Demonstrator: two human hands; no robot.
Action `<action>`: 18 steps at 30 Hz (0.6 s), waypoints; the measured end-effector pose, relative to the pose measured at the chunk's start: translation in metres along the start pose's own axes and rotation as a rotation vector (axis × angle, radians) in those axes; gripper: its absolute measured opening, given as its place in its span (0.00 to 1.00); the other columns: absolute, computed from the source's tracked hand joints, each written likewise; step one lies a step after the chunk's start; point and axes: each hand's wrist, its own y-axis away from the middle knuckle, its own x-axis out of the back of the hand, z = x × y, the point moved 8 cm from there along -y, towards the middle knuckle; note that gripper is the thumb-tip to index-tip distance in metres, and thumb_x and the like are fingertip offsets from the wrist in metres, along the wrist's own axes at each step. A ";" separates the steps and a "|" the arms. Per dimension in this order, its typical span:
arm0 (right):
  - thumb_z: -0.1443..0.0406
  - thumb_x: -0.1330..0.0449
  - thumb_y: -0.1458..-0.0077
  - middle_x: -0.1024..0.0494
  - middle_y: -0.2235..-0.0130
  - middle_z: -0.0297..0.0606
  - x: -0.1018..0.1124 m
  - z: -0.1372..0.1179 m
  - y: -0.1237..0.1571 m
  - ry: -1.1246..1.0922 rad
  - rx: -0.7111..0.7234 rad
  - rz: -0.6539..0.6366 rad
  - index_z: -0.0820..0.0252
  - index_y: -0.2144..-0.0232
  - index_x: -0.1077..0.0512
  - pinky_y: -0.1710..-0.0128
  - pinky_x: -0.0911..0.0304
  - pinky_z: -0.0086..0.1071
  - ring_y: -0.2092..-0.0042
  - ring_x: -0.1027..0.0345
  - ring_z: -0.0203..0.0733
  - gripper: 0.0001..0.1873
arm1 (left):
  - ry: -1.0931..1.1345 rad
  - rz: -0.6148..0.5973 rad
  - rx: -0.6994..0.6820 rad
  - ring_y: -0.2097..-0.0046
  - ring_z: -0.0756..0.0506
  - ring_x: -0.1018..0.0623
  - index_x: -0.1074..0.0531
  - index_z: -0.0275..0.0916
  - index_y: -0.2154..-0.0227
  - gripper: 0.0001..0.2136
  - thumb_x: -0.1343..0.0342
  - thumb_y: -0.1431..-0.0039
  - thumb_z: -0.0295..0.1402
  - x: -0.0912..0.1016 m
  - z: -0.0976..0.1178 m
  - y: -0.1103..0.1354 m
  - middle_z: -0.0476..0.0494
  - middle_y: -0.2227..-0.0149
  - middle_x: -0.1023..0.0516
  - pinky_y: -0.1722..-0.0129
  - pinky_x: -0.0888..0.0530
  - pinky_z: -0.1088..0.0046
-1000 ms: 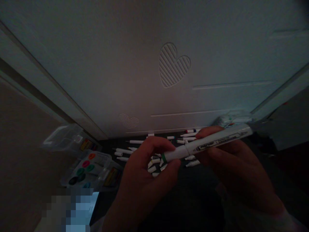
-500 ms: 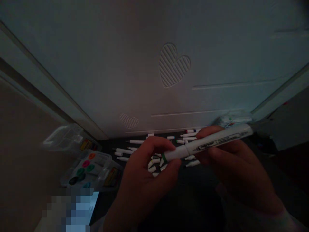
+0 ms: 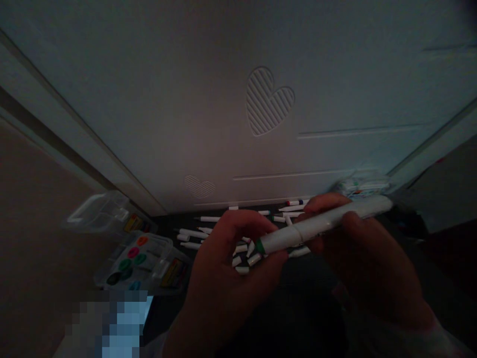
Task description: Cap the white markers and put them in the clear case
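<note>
I hold a white marker (image 3: 320,224) with a green band near its left end, lying almost level and tilted up to the right. My right hand (image 3: 357,253) grips the barrel, thumb over it. My left hand (image 3: 227,273) curls its thumb and fingers around the marker's green-banded left end. The scene is very dim.
Several loose white markers and caps (image 3: 242,233) lie on the dark floor beyond my hands. A clear plastic marker case (image 3: 143,261) with coloured caps sits at the left, its lid (image 3: 100,211) behind it. A white door (image 3: 268,104) with embossed hearts rises ahead.
The marker has rolled in my right hand so its printed label no longer faces me. My left fingers have loosened slightly around the green-banded end.
</note>
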 end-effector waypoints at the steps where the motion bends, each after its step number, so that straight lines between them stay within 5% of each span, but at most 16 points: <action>1: 0.55 0.43 0.49 0.34 0.79 0.32 0.000 0.000 0.000 -0.001 -0.008 0.004 0.53 0.67 0.28 0.76 0.39 0.29 0.74 0.38 0.37 0.11 | 0.000 0.015 -0.011 0.67 0.48 0.25 0.31 0.42 0.69 0.10 0.42 0.55 0.23 0.001 0.001 0.000 0.50 0.69 0.26 0.67 0.29 0.74; 11: 0.60 0.40 0.53 0.39 0.84 0.29 -0.002 -0.001 0.002 -0.172 -0.048 -0.046 0.53 0.72 0.31 0.76 0.41 0.29 0.78 0.43 0.34 0.06 | 0.048 -0.046 -0.203 0.66 0.50 0.26 0.34 0.42 0.71 0.11 0.42 0.55 0.21 -0.007 0.015 0.006 0.48 0.67 0.26 0.67 0.27 0.76; 18: 0.55 0.43 0.51 0.32 0.78 0.34 -0.004 0.002 0.011 -0.015 -0.055 -0.162 0.55 0.71 0.31 0.76 0.44 0.31 0.75 0.40 0.38 0.11 | -0.235 -0.063 -0.106 0.71 0.49 0.28 0.36 0.46 0.72 0.12 0.47 0.57 0.21 -0.012 0.004 0.018 0.52 0.73 0.29 0.72 0.31 0.76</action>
